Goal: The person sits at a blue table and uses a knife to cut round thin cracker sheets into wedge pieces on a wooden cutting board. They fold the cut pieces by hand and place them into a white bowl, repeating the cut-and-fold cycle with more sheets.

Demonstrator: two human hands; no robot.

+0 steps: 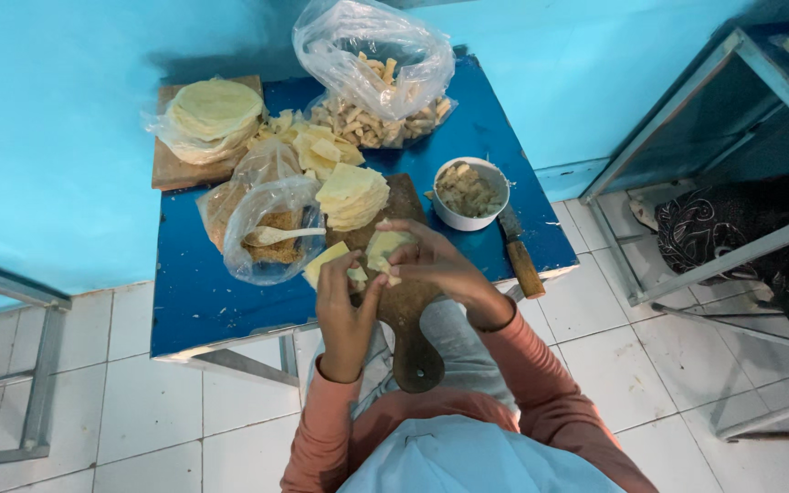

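Both hands folding a pale dough sheet over the cutting board.
L hand & R hand meet above wooden board on blue surface; fingers of both pinched together on small yellowish wrapper. Wrapper stack just behind, white filling bowl to the right, knife beside it.
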